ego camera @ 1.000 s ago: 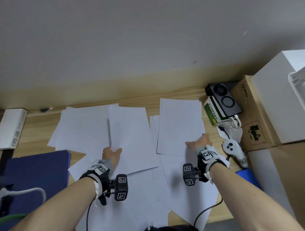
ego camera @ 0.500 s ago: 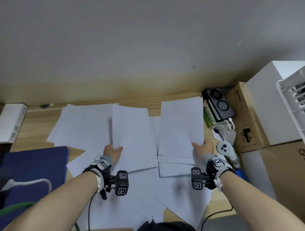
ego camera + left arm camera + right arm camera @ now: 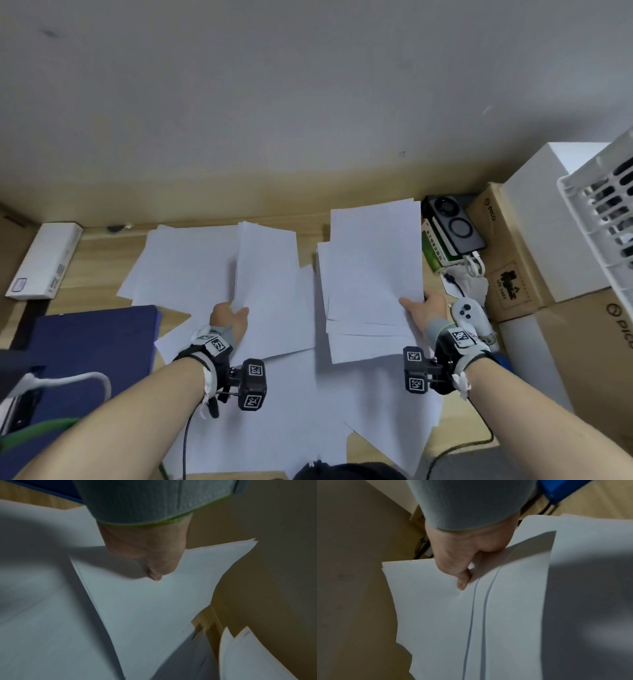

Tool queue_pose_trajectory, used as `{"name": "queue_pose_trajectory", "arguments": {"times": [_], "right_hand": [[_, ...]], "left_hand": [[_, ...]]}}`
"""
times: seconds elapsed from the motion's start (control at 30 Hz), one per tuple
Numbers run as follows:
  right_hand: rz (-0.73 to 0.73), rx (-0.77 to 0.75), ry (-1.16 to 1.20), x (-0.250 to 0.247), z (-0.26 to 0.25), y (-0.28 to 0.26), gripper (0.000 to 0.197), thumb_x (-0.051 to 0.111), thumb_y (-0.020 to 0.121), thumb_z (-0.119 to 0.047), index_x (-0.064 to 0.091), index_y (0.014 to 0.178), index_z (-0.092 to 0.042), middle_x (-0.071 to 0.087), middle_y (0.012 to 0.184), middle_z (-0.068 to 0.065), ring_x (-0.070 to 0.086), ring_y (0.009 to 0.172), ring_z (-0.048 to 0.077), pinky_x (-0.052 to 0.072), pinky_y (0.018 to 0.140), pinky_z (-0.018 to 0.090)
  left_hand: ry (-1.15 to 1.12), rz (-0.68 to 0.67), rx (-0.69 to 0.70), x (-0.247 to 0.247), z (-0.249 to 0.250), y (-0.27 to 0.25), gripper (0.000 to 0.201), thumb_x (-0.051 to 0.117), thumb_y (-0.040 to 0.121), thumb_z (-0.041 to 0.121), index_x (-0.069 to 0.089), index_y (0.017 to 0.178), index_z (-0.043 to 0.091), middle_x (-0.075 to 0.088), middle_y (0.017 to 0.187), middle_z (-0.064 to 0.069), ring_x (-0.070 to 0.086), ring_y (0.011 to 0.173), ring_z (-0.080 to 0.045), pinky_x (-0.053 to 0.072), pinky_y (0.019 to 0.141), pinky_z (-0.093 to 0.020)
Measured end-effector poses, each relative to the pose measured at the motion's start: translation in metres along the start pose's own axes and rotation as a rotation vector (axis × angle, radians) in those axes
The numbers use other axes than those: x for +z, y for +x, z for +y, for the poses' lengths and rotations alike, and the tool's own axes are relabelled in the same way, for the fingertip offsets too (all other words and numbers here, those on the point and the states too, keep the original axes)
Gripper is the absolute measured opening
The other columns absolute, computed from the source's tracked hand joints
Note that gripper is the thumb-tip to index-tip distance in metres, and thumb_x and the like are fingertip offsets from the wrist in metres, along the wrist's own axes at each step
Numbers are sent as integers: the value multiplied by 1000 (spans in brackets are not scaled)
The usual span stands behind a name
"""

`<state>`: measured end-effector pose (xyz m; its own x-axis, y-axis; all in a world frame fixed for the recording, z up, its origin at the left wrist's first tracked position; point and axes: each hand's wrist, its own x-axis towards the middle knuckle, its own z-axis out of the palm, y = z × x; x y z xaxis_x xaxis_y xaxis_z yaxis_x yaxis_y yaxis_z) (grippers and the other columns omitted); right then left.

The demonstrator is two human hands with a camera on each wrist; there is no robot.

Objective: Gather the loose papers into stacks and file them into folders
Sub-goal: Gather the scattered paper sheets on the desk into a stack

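White loose papers (image 3: 185,263) lie spread over the wooden desk (image 3: 85,274). My left hand (image 3: 230,317) pinches the near edge of a thin stack of sheets (image 3: 265,267), lifted off the desk; in the left wrist view the thumb (image 3: 155,574) lies on top of that stack (image 3: 145,608). My right hand (image 3: 424,308) pinches the near right corner of another raised stack (image 3: 375,253), and the right wrist view shows the thumb (image 3: 462,582) pressing on the top sheet (image 3: 436,615). A dark blue folder (image 3: 92,356) lies at the near left.
A white box (image 3: 44,260) sits at the far left. On the right stand cardboard boxes (image 3: 507,253), a white box (image 3: 555,222), a white crate (image 3: 606,219), a black device on a green box (image 3: 452,233) and a white controller (image 3: 469,315). A cable (image 3: 459,445) runs near the front edge.
Both hands went from lying on the sheets to pinching them, and both stacks have risen off the desk. The right hand shifted right toward the controller.
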<state>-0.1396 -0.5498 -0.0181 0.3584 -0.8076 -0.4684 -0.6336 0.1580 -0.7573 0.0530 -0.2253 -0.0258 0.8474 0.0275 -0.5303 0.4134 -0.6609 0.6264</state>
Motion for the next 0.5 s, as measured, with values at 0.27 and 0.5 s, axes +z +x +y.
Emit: {"name": "queue_pose_trajectory", "arguments": {"times": [0.27, 0.5], "right_hand": [[-197, -125, 140, 40, -62, -34, 24, 71, 84, -5, 62, 105, -14, 69, 100, 5, 65, 92, 25, 51, 86, 35], [-277, -168, 44, 75, -85, -66, 15, 71, 80, -2, 69, 94, -6, 71, 89, 9, 64, 76, 23, 51, 62, 25]], "left_hand": [[-243, -195, -36, -11, 37, -13, 61, 73, 78, 32, 50, 121, -4, 63, 111, -12, 62, 104, -32, 50, 95, -40], [-350, -365, 48, -24, 57, -19, 54, 69, 84, 42, 62, 120, 3, 70, 114, -13, 68, 102, -29, 54, 95, -46]]}}
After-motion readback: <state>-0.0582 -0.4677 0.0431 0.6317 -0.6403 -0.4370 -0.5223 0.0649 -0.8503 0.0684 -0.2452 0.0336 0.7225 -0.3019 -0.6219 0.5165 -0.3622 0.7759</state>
